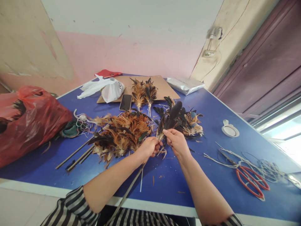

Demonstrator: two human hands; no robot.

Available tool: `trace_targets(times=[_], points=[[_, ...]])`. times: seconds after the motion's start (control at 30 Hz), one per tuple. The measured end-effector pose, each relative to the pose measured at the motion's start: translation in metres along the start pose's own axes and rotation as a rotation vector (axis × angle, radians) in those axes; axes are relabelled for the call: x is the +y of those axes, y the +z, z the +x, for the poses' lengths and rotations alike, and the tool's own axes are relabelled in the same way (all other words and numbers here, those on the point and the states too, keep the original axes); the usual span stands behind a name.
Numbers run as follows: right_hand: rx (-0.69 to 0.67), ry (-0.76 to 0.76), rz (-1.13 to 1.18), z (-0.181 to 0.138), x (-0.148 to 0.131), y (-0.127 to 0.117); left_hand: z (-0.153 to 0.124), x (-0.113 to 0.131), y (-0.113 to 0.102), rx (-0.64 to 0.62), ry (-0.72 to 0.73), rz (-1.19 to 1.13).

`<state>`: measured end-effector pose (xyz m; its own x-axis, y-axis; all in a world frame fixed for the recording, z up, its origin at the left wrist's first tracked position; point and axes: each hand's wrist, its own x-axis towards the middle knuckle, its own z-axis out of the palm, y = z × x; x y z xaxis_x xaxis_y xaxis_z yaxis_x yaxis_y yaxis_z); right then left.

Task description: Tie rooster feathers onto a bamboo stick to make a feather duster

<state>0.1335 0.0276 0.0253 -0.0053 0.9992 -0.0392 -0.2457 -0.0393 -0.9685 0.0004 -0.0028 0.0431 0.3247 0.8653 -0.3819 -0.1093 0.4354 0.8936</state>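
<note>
My left hand (150,147) is closed around the base of a bunch of feathers and a thin stick (131,186), which slants down toward my lap. A white string (141,179) hangs beneath that hand. Close beside it, my right hand (176,141) pinches the lower end of the dark feathers (172,114), which point up and away from me. Brown and black feathers (127,128) lie heaped to the left of my hands. Behind my right hand is a pile of darker feathers (190,121). Exactly how the stick and quills meet is hidden by my fingers.
Red-handled scissors (252,182) lie with tangled string (265,169) at the right, near a small white round container (230,129). Two tied feather bunches (138,92) rest on cardboard (163,88), beside a phone (125,102). Sticks (80,158) and a red plastic bag (39,122) are left.
</note>
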Motion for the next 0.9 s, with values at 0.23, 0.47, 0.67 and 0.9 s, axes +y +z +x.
trace_targets(times=[0.23,0.47,0.67,0.9], points=[[0.07,-0.03,-0.084,0.0,0.007,0.006,0.001,-0.004,-0.001,-0.032,0.028,0.017],[0.197,-0.213,-0.221,-0.005,0.014,0.015,0.001,-0.006,-0.002,-0.022,0.028,0.033],[0.207,-0.293,-0.166,-0.012,0.015,0.02,0.003,-0.004,-0.009,-0.038,0.053,-0.001],[0.038,-0.037,0.177,-0.012,0.011,0.017,0.002,0.0,-0.013,-0.088,0.074,-0.047]])
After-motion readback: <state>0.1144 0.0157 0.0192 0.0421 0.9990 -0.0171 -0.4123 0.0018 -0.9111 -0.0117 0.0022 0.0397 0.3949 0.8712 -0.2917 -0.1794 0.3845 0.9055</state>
